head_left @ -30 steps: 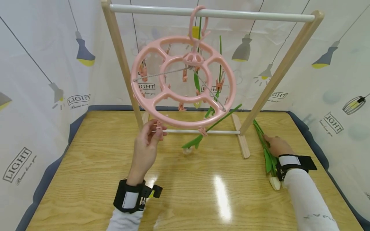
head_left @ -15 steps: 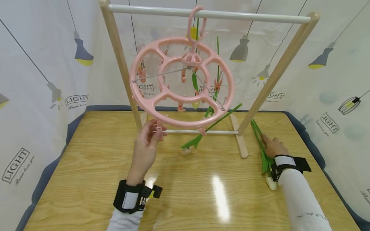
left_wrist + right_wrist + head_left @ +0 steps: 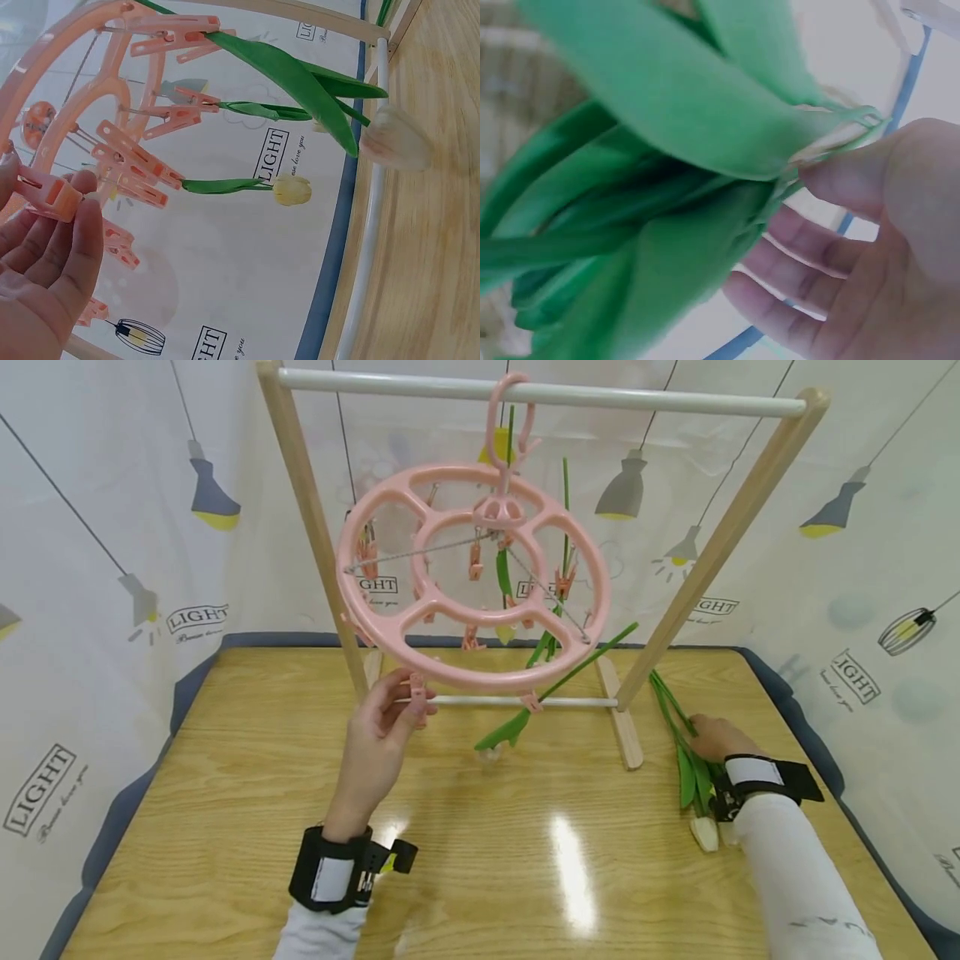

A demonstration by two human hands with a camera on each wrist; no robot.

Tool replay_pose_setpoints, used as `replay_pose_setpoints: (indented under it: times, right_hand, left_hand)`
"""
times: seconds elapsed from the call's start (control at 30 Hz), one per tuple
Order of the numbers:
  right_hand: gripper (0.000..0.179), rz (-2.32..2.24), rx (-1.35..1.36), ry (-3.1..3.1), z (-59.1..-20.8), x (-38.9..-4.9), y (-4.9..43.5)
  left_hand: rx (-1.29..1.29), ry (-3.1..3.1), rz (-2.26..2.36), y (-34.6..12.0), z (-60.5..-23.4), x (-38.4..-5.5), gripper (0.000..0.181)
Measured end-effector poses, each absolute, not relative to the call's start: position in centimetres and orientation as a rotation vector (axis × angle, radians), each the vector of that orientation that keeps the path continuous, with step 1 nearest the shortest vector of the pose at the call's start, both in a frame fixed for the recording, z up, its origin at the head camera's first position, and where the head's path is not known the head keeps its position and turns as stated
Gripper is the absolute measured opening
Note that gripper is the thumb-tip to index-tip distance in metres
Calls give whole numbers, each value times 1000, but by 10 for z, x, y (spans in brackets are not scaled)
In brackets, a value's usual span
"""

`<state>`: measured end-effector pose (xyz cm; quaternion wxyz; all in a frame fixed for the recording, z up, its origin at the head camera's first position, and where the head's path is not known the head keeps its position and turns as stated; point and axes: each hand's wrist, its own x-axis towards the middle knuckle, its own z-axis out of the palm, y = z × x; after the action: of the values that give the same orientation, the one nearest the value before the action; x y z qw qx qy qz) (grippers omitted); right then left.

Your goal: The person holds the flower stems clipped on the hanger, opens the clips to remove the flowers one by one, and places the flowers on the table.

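Note:
My left hand [image 3: 375, 752] pinches a pink clothespin [image 3: 51, 193] under the near rim of a round pink hanger [image 3: 480, 678]. To its right another clothespin [image 3: 531, 702] holds a slanting artificial tulip [image 3: 504, 732] with green leaves. More tulips hang from clips farther back, among them a pale yellow one [image 3: 291, 190]. On the table's right side my right hand [image 3: 723, 739] lies at a bunch of tulips [image 3: 688, 772]. In the right wrist view its thumb presses against the green stems [image 3: 784, 180], other fingers curving behind; the index fingertip is hidden.
The hanger hooks over the white top bar [image 3: 660, 400] of a wooden stand. The stand's right foot [image 3: 621, 718] lies between the hanger and the tulip bunch. A lower white bar [image 3: 577, 702] crosses behind the near rim. Printed cloth walls [image 3: 862, 585] surround the table [image 3: 480, 868].
The hanger has tilted and turned slightly, with its near clothespin and tulip shifting a little right. My left hand keeps its pinch. My right hand has shifted slightly over the tulip stems.

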<state>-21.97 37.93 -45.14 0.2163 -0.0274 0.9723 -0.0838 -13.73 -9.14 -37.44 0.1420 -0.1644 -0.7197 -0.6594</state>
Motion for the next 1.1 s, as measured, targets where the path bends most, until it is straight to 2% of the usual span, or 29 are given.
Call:
replay_pose_setpoints:
  times: [0.23, 0.5, 0.97, 1.1]
  right_hand:
    - [54, -269, -51, 2629, -439, -219, 382]
    - [53, -325, -188, 2643, -415, -217, 375]
    - [48, -432, -629, 2688, -353, -210, 289]
    - [50, -488, -670, 2716, -343, -207, 272]
  left_hand:
    - [-524, -2059, -1905, -92, -373, -138, 39]
    - [-459, -2120, -1845, -92, -373, -139, 37]
    - [-287, -2139, -1809, -94, -374, -140, 39]
    - [-279, -2134, -1810, -93, -373, -140, 39]
